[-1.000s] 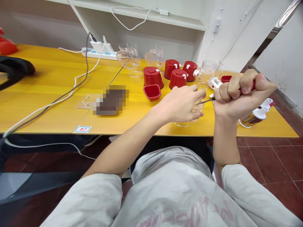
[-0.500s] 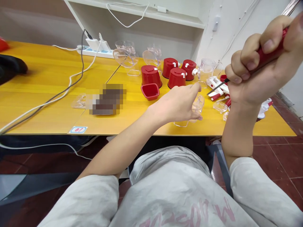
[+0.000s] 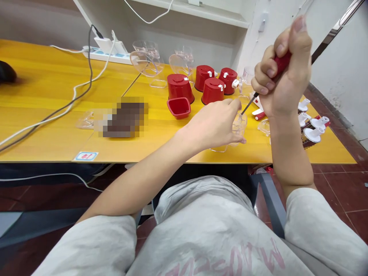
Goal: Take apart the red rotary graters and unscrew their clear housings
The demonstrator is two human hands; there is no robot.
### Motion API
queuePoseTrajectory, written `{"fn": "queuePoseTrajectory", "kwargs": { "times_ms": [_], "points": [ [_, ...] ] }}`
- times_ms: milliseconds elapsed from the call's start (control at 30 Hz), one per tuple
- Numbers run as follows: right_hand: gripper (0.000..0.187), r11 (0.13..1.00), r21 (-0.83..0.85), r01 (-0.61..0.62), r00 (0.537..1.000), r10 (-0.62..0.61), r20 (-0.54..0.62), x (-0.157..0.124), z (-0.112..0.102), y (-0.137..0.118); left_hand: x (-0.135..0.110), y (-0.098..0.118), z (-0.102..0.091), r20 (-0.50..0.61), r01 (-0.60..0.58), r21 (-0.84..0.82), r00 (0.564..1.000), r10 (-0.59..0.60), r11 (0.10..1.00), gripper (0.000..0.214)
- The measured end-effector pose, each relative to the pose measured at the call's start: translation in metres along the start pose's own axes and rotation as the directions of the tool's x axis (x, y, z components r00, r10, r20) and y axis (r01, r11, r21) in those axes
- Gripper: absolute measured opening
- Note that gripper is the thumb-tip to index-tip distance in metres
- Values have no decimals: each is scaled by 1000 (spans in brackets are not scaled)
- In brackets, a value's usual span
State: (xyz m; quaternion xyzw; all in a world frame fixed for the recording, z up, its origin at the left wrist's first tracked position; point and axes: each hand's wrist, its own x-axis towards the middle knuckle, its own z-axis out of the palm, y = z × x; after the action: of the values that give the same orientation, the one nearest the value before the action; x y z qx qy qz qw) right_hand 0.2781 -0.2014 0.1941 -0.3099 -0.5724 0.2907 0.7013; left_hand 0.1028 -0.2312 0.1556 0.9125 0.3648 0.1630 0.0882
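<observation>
Slanting down and leftward from my right hand (image 3: 283, 71), the red-handled screwdriver (image 3: 250, 102) had its long axis aimed at the clear plastic piece (image 3: 239, 123), which stood near the front edge of the yellow surface (image 3: 161, 143). The dark shaft came out below my little finger, and its tip ended at the piece's upper side, just beside my left fingertips; I could not tell whether it was seated in anything. My right hand, fingers curled tight round the handle and thumb up at its end, was above the piece and to its right. My left hand (image 3: 220, 123) was the nearer, right against the piece, arched over it from the left, fingers on the far side and thumb on the near side, pinching it between them. Beyond my left hand, well apart from the shaft, lay a small red cup (image 3: 178, 108), its mouth tilted towards me.
</observation>
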Motion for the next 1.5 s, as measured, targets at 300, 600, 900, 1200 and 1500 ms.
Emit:
{"fn": "queuePoseTrajectory", "kwargs": {
  "times_ms": [300, 600, 900, 1200, 1500],
  "points": [
    [54, 954, -202, 223, 944, -160, 288, 13, -20, -3, -2, -13, -16, 127, -119, 8, 985, 117, 993, 62],
    [54, 871, -403, 280, 897, -88, 434, 28, -39, -27, 0, -18, -31, 177, -55, -17, 983, 57, 998, 70],
    [32, 901, -298, 316, 882, -163, 443, 20, -43, -26, 0, -23, -29, 141, -51, -43, 988, 56, 998, 78],
    [30, 806, -371, 461, 875, -342, 344, 3, -44, -23, -3, -27, -14, -10, -55, -112, 998, 54, 992, 80],
    [39, 804, -419, 423, 850, -193, 490, 26, -54, -33, -6, -31, -5, -89, -68, -188, 995, 52, 980, 78]
  ]
}}
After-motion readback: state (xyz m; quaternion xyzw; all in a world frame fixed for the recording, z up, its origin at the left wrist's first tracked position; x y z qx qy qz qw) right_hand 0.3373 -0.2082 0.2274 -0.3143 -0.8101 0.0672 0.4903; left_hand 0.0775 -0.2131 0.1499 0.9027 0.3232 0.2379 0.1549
